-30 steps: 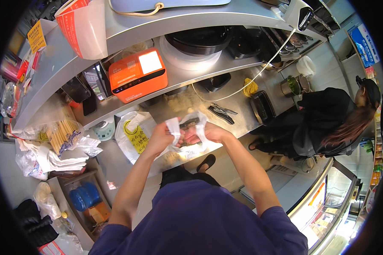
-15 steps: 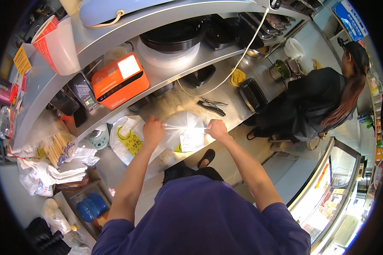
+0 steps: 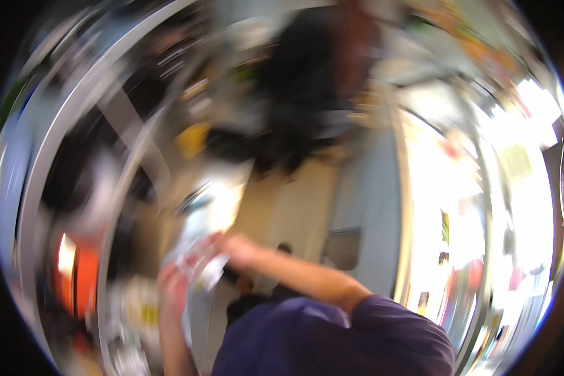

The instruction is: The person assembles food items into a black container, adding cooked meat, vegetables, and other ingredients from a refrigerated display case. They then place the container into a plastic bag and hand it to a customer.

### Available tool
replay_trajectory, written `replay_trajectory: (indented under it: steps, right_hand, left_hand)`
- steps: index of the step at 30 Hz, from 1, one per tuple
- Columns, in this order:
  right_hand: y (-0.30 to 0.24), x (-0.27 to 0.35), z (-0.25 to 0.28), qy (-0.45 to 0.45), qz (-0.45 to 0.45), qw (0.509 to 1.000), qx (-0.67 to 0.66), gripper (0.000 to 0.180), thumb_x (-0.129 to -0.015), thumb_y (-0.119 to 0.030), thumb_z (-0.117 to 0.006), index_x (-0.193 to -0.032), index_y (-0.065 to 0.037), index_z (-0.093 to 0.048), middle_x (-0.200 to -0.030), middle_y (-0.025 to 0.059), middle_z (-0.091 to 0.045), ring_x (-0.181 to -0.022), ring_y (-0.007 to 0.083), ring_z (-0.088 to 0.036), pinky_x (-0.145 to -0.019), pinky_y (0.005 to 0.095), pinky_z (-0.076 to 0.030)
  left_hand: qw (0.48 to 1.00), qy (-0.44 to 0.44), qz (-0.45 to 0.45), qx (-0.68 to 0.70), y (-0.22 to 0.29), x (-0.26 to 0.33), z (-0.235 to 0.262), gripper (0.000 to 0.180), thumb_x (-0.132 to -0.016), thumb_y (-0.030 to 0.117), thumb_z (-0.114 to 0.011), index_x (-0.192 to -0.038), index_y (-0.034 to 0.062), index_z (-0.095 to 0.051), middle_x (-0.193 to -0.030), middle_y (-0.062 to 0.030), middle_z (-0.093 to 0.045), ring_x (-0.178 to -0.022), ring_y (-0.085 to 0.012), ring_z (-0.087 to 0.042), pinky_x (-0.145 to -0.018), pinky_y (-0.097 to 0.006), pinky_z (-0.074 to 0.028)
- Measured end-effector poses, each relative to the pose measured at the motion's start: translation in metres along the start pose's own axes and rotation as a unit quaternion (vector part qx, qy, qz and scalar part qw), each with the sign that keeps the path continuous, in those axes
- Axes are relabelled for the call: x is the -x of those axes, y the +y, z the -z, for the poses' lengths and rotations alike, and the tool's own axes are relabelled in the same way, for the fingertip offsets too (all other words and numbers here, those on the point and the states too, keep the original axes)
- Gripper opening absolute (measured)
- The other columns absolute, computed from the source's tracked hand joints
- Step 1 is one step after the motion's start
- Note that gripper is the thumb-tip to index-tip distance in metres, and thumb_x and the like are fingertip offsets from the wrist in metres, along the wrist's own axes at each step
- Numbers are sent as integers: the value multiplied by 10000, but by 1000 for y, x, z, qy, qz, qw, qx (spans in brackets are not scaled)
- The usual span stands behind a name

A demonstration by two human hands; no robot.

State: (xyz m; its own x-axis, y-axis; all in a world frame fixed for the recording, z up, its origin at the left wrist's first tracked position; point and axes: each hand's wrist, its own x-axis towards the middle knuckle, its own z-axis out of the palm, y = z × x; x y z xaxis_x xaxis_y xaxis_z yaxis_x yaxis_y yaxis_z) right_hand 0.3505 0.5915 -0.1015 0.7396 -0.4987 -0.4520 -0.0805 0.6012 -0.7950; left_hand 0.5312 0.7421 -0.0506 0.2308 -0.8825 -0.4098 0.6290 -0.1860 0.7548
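Strong motion blur smears the whole view. A white plastic bag (image 3: 213, 271) is between my two hands, over the front edge of the metal counter (image 3: 224, 203). At its left side my left hand (image 3: 173, 285) is closed on the bag, though its separate fingers are blurred. From the right, my right hand (image 3: 237, 249) reaches across with curled fingers closed on the upper part of the bag. What is inside the bag cannot be made out.
An orange device (image 3: 88, 282) sits on the shelf at left. Farther along the counter are a yellow cloth (image 3: 193, 139) and a black container (image 3: 229, 145). Another person in black (image 3: 301, 59) is ahead. A brightly lit display case (image 3: 442, 207) runs along the right.
My view has swung to the right, so the counter now lies at left. My hands have come closer together at the bag; before, they pulled its handles apart.
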Motion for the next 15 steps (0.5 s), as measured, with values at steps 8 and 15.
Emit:
replay_trajectory:
  steps: [8, 15]
  right_hand:
    - [-183, 216, -71, 248, 398, 802, 369, 186, -720, 13, -599, -882, 14, -692, -931, 200, -633, -910, 343, -617, -823, 374, -512]
    - [-171, 291, 123, 241, 250, 850, 396, 652, -870, -306, -699, -1406, -30, -452, -1316, 176, -566, -1189, 311, -559, -993, 381, -468]
  left_hand:
    - [941, -147, -111, -283, 118, 61, -175, 267, -950, 132, -631, -1141, -55, -637, -1142, -162, -616, -1002, -217, -597, -832, -347, -512]
    - [689, -438, -26, -577, 153, 65, -410, 242, -821, 156, -628, -962, -30, -692, -779, -78, -679, -643, -112, -612, -590, -230, -468]
